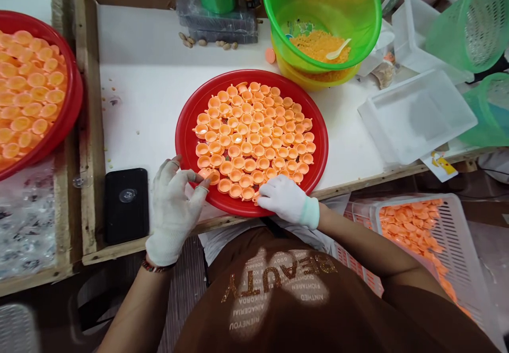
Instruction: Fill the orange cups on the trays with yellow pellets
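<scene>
A round red tray (185,130) holds many small orange toy cups (246,130) with little handles, laid close together and facing up. My left hand (175,210), in a white glove with bare fingertips, pinches one orange cup (207,174) between thumb and forefinger at the tray's left front. At the front rim, my gloved right hand (283,199) has its fingers closed around the edge of another orange cup (256,198), mostly hidden by the fingers.
A black phone (126,204) lies left of the tray. Behind stands a green tub (322,3) with orange granules and a white spoon (339,49). Another red tray (73,93) of cups is far left. White bins (417,114) stand right; a basket (449,236) of orange pieces sits below.
</scene>
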